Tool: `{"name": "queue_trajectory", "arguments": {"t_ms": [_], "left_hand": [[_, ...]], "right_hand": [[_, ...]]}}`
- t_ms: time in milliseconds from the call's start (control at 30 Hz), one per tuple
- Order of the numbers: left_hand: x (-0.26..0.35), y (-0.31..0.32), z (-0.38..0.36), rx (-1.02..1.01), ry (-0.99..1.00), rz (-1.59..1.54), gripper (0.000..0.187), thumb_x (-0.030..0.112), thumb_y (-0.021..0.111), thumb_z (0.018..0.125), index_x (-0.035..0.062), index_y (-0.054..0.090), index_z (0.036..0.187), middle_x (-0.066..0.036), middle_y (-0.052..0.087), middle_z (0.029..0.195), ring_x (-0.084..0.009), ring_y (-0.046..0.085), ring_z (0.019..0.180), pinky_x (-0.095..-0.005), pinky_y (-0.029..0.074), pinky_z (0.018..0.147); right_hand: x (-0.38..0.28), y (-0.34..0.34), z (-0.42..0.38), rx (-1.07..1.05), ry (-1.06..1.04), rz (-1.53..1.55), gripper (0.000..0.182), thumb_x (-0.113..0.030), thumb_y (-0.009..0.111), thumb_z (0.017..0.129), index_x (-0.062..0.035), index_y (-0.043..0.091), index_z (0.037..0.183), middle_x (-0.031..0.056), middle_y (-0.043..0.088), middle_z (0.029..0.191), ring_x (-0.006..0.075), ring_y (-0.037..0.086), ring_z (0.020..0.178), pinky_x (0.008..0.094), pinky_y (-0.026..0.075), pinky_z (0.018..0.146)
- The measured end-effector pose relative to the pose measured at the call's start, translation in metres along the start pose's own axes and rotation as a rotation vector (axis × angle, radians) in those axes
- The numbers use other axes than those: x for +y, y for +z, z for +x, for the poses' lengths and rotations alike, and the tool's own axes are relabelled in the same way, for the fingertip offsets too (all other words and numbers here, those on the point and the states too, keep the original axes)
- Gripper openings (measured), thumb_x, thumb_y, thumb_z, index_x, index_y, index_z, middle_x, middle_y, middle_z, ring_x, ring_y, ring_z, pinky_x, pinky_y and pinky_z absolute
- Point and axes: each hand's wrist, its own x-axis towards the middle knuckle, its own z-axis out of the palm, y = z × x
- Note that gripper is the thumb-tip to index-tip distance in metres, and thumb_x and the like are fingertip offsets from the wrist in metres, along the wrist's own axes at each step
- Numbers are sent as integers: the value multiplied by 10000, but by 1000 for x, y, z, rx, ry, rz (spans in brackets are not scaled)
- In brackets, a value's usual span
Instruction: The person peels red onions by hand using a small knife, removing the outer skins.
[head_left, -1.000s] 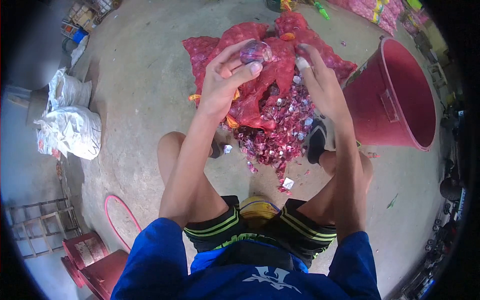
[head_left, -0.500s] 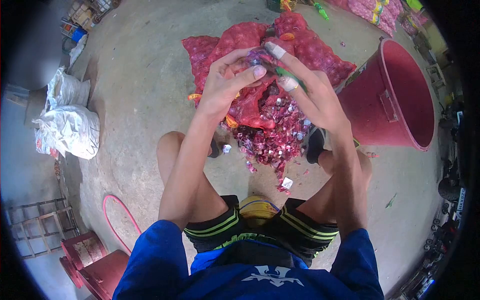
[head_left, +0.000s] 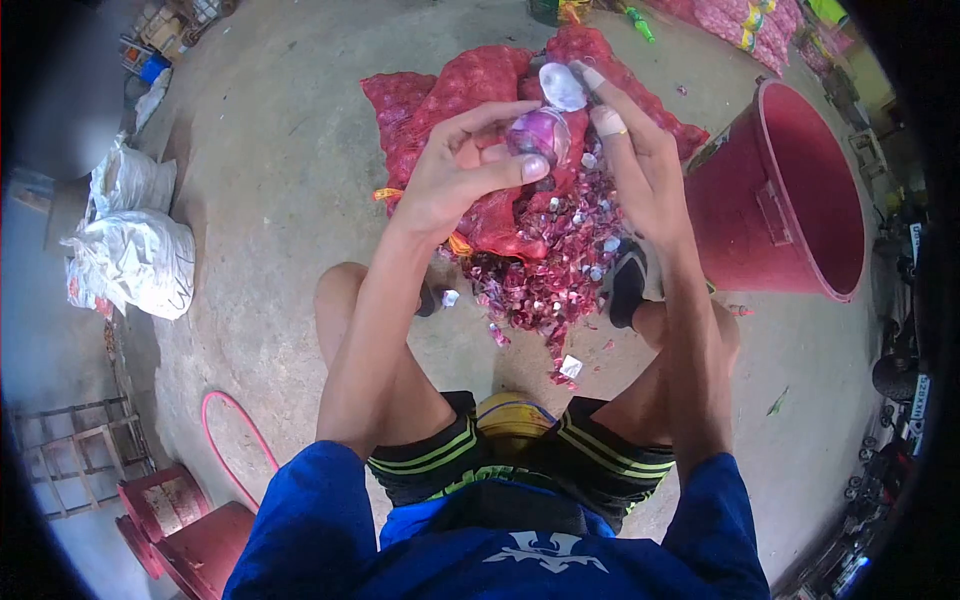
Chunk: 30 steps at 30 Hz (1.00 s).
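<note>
My left hand (head_left: 450, 170) is closed around a shiny purple red onion (head_left: 538, 137), thumb in front and fingers behind. Close beside it, my right hand (head_left: 640, 165) has white tape on its fingertips and pinches a pale, cup-shaped piece of onion skin (head_left: 563, 88) just above the onion. Below both hands lies a heap of red onion peelings (head_left: 545, 285) on the floor, between my feet. Red mesh sacks of onions (head_left: 470, 85) lie just beyond, partly covered by my hands.
A big red plastic bin (head_left: 740, 220) stands tilted at the right. White sacks (head_left: 140, 260) sit on the left, with a pink hoop (head_left: 230, 405) and red containers (head_left: 200, 540) nearer. More onion sacks (head_left: 755, 25) lie at the far right. I sit on a yellow seat (head_left: 515, 420).
My hands have moved slightly apart. The onion now shows clearly in the left, and a pale piece of skin has come away in the right. A green item under my right hand no longer shows.
</note>
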Motion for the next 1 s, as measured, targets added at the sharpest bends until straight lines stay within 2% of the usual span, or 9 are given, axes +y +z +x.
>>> {"name": "queue_trajectory", "arguments": {"t_ms": [167, 300, 367, 467, 533, 567, 733, 833, 1000], "left_hand": [[2, 5, -1, -18, 6, -178, 645, -42, 818, 890, -16, 594, 1495, -87, 731, 1298, -182, 703, 1184, -346, 572, 1058], [-5, 4, -1, 39, -137, -326, 652, -46, 820, 889, -12, 588, 1497, -93, 726, 1308, -181, 702, 1193, -347, 570, 1068], [-6, 4, 1, 8, -103, -139, 686, -47, 823, 882, -20, 558, 1514, -118, 668, 1399, -211, 678, 1251, -367, 536, 1121], [-9, 1, 1, 15, -5, -156, 708, -73, 841, 856, -12, 570, 1507, -118, 684, 1375, -205, 689, 1221, -364, 555, 1097], [-8, -1, 2, 57, 7, -112, 722, -87, 853, 836, -9, 579, 1499, -115, 685, 1368, -195, 685, 1220, -359, 559, 1089], [-7, -3, 2, 100, 18, -68, 735, -100, 864, 816, -5, 589, 1492, -112, 687, 1361, -186, 681, 1218, -354, 563, 1082], [1, -6, 3, 182, 77, 62, 738, -108, 893, 776, 4, 622, 1454, -90, 687, 1346, -163, 677, 1194, -334, 567, 1077], [2, -7, 1, 186, 144, 185, 783, -120, 886, 767, 24, 597, 1480, -104, 662, 1374, -173, 655, 1234, -344, 554, 1091], [3, -10, 1, 197, 135, 249, 820, -100, 907, 746, 40, 581, 1486, -104, 659, 1373, -175, 655, 1234, -338, 550, 1094]], "right_hand": [[3, 5, -1, 19, -68, 19, 427, -207, 573, 1125, -61, 618, 1523, 122, 784, 1039, 58, 575, 816, 300, 534, 871], [-4, 7, 0, 14, -23, 73, 447, -230, 564, 1137, -44, 595, 1543, 28, 736, 977, 43, 551, 779, 255, 504, 773], [8, 4, 5, 44, 27, 112, 460, -242, 563, 1140, -38, 584, 1552, -4, 703, 950, 36, 527, 759, 234, 484, 733], [37, -13, 13, 68, 140, 211, 482, -254, 489, 1168, -37, 535, 1596, -76, 614, 966, 12, 429, 720, 199, 348, 616], [33, -15, 11, -87, 218, -20, 512, -284, 559, 1140, -37, 535, 1588, -25, 636, 904, 51, 474, 754, 232, 446, 714], [32, -9, 8, -62, 94, -23, 543, -289, 578, 1128, -35, 507, 1602, 18, 644, 868, 91, 517, 784, 297, 491, 759], [-9, -6, -5, -306, -56, -32, 597, -268, 619, 1087, -63, 473, 1628, 185, 675, 779, 143, 615, 732, 374, 527, 768], [0, 3, -6, -311, -231, -111, 573, -237, 632, 1063, -81, 511, 1601, 228, 619, 742, 399, 594, 603, 442, 495, 619], [-1, 5, -4, -301, -270, -168, 564, -234, 638, 1063, -87, 523, 1595, 221, 576, 708, 384, 586, 585, 451, 473, 599]]}}
